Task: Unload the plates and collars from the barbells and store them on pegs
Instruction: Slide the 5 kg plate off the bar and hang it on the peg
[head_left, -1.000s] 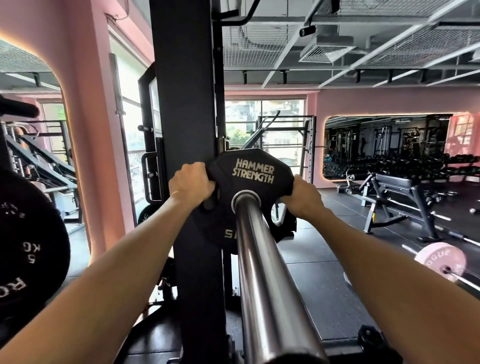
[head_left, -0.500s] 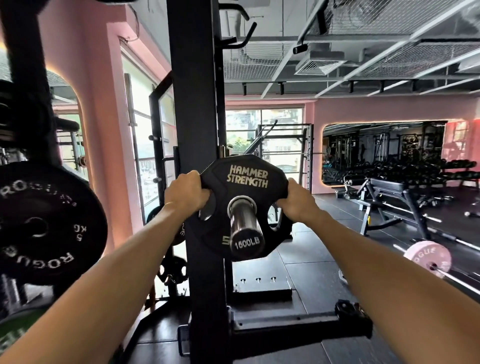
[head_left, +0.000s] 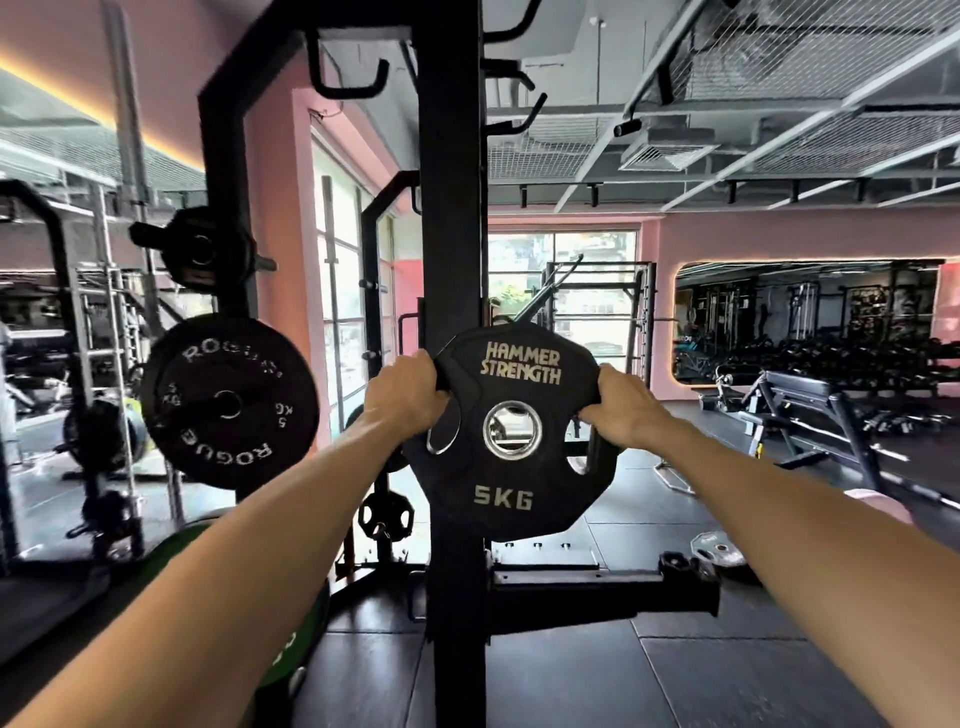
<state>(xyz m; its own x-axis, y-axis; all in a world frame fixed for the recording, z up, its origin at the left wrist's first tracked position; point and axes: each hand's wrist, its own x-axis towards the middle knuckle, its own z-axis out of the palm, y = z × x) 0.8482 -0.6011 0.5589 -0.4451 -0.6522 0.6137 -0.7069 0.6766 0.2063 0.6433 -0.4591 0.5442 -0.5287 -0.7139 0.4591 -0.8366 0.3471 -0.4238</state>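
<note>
Black rubber, marked 5KG: the plate (head_left: 511, 431) hangs free in front of the upright (head_left: 452, 291), centre hole empty, the left hand (head_left: 408, 395) curled round its left rim and the right hand (head_left: 621, 408) curled round its right. To store it well, I would keep both grips, hold the plate square, line the hole up with a free peg and slide it fully home. Left of the upright, a Rogue plate (head_left: 228, 402) already sits on a peg. Beyond lie dark floor mats (head_left: 675, 519); right of the upright stand a bench (head_left: 810, 395), pink walls and a mirror (head_left: 805, 317).
</note>
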